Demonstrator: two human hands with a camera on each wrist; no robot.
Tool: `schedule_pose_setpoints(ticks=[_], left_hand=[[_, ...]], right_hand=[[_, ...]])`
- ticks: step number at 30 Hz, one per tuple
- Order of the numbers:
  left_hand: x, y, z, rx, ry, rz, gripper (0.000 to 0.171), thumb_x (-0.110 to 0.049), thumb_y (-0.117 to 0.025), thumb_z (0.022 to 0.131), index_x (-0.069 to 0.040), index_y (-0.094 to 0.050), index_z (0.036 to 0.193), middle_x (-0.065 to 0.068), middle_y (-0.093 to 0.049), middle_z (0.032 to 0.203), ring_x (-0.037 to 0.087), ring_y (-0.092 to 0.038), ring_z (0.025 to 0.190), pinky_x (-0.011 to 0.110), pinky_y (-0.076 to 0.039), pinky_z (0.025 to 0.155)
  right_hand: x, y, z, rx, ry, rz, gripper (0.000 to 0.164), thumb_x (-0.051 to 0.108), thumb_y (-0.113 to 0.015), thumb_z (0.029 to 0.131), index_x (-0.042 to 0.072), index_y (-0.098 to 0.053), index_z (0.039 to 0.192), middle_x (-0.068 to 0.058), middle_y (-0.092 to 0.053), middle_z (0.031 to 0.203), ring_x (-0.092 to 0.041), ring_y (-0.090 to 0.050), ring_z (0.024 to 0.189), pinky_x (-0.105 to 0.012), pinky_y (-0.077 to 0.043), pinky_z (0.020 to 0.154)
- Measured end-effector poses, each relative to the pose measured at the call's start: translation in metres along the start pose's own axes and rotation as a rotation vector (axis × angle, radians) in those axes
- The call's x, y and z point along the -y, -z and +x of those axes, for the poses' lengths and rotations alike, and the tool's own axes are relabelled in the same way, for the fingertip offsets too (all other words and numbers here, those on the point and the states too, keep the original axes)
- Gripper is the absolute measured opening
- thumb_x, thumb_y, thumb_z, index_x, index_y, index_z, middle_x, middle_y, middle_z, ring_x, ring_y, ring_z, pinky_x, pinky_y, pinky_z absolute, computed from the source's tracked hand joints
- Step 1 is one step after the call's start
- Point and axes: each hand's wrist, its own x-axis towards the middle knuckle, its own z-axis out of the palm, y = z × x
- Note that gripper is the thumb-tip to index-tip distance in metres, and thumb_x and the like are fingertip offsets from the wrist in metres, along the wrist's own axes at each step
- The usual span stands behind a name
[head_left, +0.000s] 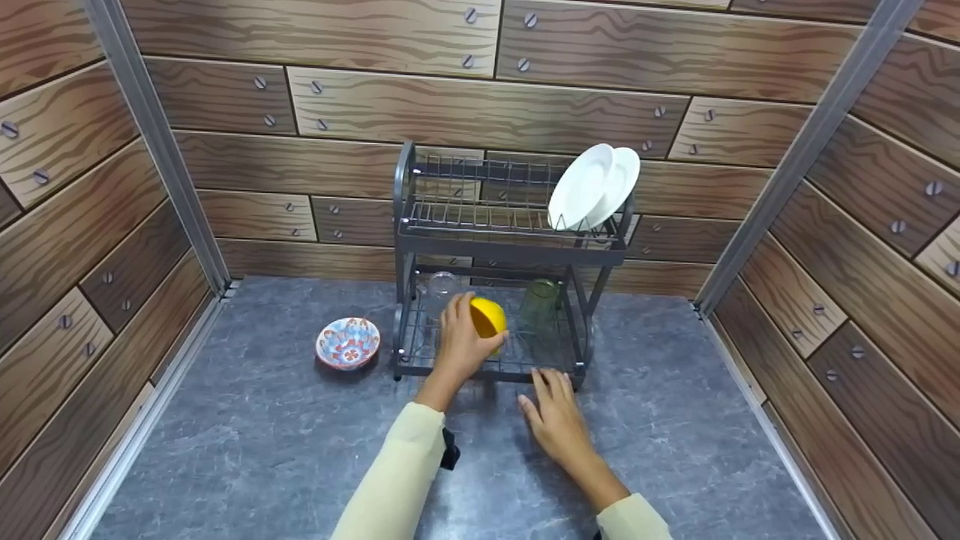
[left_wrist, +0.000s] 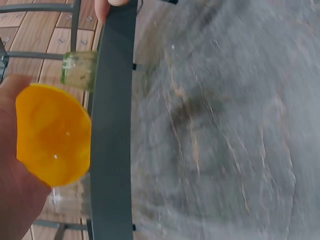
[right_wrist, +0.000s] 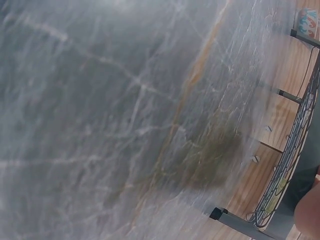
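A yellow bowl is gripped by my left hand, with the thumb and fingers at its rim. In the left wrist view the bowl's hollow inside faces the camera, beside the rack's front rail. The hand holds it over the lower tier of a dark two-tier dish rack. A clear glass stands behind that hand, partly hidden. My right hand rests its fingertips at the front edge of the lower tier, fingers fairly straight, holding nothing. Behind it a green glass stands on the lower tier.
Two white plates lean upright at the right end of the upper tier. Left of the rack, a patterned blue and red bowl sits on the grey marbled surface. Wood-patterned walls enclose the back and sides.
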Motion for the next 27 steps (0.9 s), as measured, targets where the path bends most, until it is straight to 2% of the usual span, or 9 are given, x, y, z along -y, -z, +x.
schedule_pose_setpoints(ticks=[4, 10, 17, 22, 27], left_hand=[[-0.012, -0.012, 0.002, 0.053, -0.017, -0.04, 0.096, -0.05, -0.078, 0.072, -0.011, -0.029, 0.145, 0.012, -0.034, 0.144, 0.029, -0.04, 0.127, 0.046, -0.042, 0.101], [-0.028, -0.034, 0.006, 0.121, -0.063, -0.094, 0.092, -0.047, -0.079, 0.072, -0.009, -0.034, 0.143, 0.011, -0.036, 0.144, 0.026, -0.047, 0.122, 0.041, -0.045, 0.099], [-0.041, -0.058, 0.006, 0.244, -0.034, -0.168, 0.094, -0.05, -0.075, 0.076, -0.012, -0.029, 0.147, 0.008, -0.033, 0.148, 0.022, -0.048, 0.121, 0.037, -0.046, 0.098], [-0.046, -0.071, 0.005, 0.284, -0.008, -0.202, 0.095, -0.052, -0.074, 0.077, -0.012, -0.027, 0.149, 0.008, -0.031, 0.15, 0.023, -0.047, 0.123, 0.038, -0.045, 0.099], [-0.05, -0.08, 0.004, 0.323, 0.028, -0.278, 0.095, -0.05, -0.073, 0.078, -0.012, -0.025, 0.15, 0.007, -0.029, 0.152, 0.023, -0.047, 0.124, 0.039, -0.044, 0.1]], right_hand=[[0.0, 0.002, -0.001, 0.022, -0.014, -0.014, 0.052, 0.029, -0.058, 0.095, -0.004, -0.05, 0.135, -0.019, -0.048, 0.132, -0.036, -0.04, 0.128, -0.051, -0.025, 0.112], [-0.001, 0.002, 0.0, 0.045, -0.025, -0.025, 0.054, 0.033, -0.053, 0.097, -0.006, -0.05, 0.134, -0.021, -0.048, 0.133, -0.033, -0.039, 0.129, -0.049, -0.021, 0.114], [0.002, 0.0, -0.001, 0.02, -0.014, -0.03, 0.052, 0.027, -0.06, 0.094, -0.005, -0.05, 0.134, -0.02, -0.048, 0.133, -0.035, -0.039, 0.129, -0.05, -0.023, 0.112], [0.003, 0.002, -0.002, 0.048, -0.028, -0.03, 0.053, 0.029, -0.055, 0.096, -0.004, -0.048, 0.137, -0.018, -0.047, 0.134, -0.035, -0.037, 0.131, -0.048, -0.023, 0.113], [0.002, 0.003, -0.003, 0.036, -0.012, -0.034, 0.052, 0.028, -0.056, 0.096, -0.005, -0.049, 0.135, -0.016, -0.047, 0.135, -0.034, -0.037, 0.13, -0.049, -0.03, 0.108]])
